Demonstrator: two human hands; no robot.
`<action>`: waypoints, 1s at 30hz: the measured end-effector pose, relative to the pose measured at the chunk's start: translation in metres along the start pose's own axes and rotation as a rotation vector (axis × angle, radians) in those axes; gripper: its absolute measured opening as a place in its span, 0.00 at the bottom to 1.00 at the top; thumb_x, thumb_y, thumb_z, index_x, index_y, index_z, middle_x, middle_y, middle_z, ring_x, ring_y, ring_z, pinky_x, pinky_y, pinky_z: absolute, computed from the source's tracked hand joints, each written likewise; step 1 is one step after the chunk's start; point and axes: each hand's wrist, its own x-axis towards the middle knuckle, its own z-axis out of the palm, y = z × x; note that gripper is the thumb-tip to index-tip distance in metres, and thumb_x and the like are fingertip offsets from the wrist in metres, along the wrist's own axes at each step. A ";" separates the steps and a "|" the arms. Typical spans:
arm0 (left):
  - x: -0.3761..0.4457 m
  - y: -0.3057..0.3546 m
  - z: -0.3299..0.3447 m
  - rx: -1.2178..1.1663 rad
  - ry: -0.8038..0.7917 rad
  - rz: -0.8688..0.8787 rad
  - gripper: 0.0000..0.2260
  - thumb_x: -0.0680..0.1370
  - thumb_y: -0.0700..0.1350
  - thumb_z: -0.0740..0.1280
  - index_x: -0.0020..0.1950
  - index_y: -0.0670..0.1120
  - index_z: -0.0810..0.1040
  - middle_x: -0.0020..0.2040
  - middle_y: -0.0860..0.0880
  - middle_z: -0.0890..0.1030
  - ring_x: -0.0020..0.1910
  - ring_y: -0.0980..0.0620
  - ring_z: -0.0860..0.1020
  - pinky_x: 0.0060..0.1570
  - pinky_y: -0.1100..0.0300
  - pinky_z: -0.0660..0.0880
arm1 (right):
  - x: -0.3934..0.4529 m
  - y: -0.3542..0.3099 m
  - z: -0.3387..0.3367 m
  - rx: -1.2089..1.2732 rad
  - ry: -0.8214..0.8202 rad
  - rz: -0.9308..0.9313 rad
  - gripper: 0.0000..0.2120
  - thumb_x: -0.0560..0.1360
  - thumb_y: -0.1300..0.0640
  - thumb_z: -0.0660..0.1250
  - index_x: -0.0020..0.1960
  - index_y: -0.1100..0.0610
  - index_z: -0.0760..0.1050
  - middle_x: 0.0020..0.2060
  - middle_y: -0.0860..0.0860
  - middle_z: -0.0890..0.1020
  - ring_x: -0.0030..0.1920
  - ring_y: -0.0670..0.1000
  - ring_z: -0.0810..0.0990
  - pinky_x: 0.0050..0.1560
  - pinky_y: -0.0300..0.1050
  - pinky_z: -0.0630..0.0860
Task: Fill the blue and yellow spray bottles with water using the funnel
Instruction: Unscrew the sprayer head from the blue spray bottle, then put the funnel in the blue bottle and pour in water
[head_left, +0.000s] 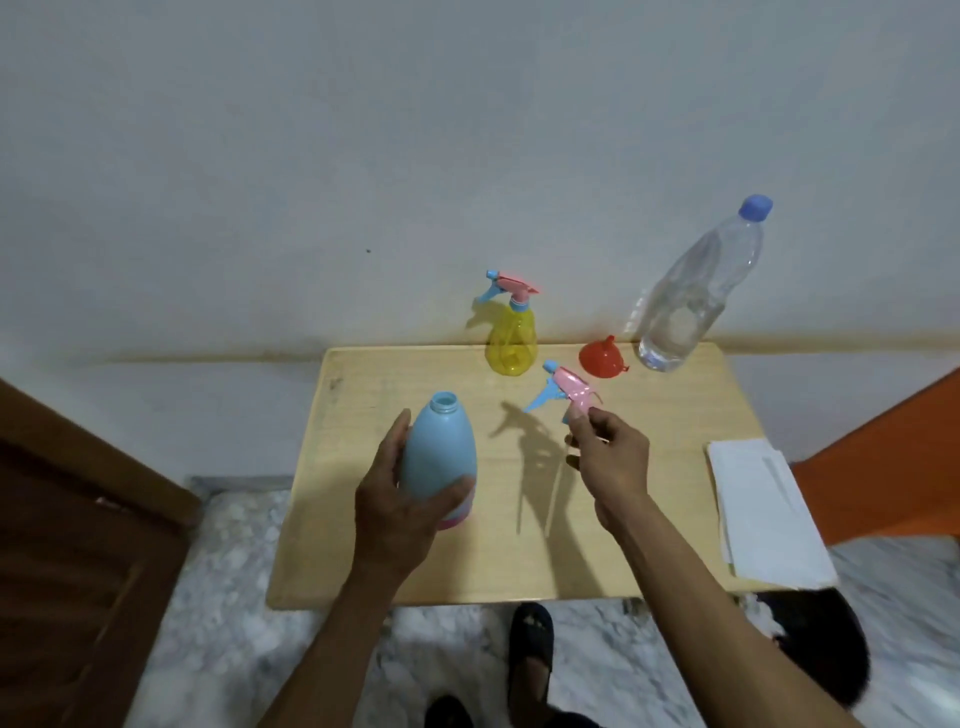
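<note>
Left hand (400, 499) grips blue bottle (439, 457); right hand (613, 457) pinches sprayer head (569, 391)

1. The spray bottle (511, 338), funnel (602, 358) and water bottle (696, 296) stand left to right along the far edge of the table (363, 571).
2. The open bottle (439, 457) stands near left.
3. The detached sprayer head (566, 392) hangs near the funnel.
4. Papers (763, 509) lie at the right edge.

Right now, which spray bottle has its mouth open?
The blue bottle, held by the left hand; the yellow bottle still wears its sprayer.
</note>
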 end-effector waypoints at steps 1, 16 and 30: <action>0.001 -0.003 0.005 0.019 0.004 -0.013 0.41 0.59 0.52 0.83 0.70 0.56 0.73 0.63 0.58 0.78 0.57 0.64 0.78 0.46 0.67 0.78 | 0.006 0.016 0.001 -0.049 0.013 0.040 0.10 0.76 0.49 0.74 0.48 0.56 0.84 0.36 0.50 0.84 0.38 0.51 0.80 0.45 0.54 0.81; 0.032 -0.065 0.084 0.208 -0.011 -0.111 0.35 0.60 0.51 0.83 0.64 0.55 0.72 0.60 0.61 0.78 0.59 0.55 0.78 0.55 0.50 0.79 | 0.067 0.098 0.020 -0.660 -0.001 0.086 0.18 0.72 0.38 0.71 0.42 0.53 0.80 0.39 0.52 0.84 0.49 0.61 0.81 0.48 0.53 0.79; 0.032 -0.091 0.090 0.220 -0.007 -0.145 0.34 0.62 0.41 0.84 0.61 0.56 0.71 0.58 0.60 0.77 0.59 0.52 0.78 0.55 0.45 0.79 | 0.072 0.084 0.020 -0.919 -0.039 -0.027 0.21 0.76 0.36 0.68 0.57 0.52 0.81 0.50 0.52 0.84 0.57 0.59 0.76 0.51 0.52 0.70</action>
